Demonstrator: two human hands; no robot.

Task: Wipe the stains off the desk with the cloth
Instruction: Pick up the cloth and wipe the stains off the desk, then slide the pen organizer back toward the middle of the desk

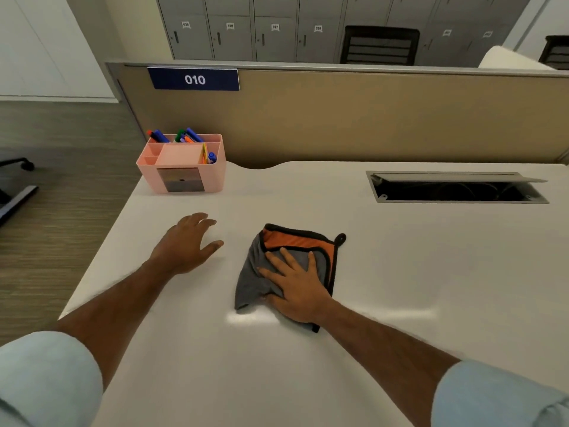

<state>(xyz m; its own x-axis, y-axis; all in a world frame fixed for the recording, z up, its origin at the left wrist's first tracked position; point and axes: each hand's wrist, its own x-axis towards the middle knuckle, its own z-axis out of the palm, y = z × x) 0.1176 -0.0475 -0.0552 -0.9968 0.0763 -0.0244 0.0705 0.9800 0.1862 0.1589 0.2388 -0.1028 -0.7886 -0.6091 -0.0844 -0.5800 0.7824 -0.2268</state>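
A grey and orange cloth (261,272) with a black hem lies on the white desk (400,272) near its middle. My right hand (297,286) presses flat on the cloth, fingers spread, thumb pinching a fold at its near edge. My left hand (184,243) rests on the desk to the left of the cloth, fingers apart and holding nothing. I make out no stains on the desk surface in this view.
A pink organiser (181,167) with several markers stands at the desk's back left corner. An open cable hatch (455,189) is set in the desk at the back right. A tan partition (369,118) runs behind. The desk's left edge drops to the floor.
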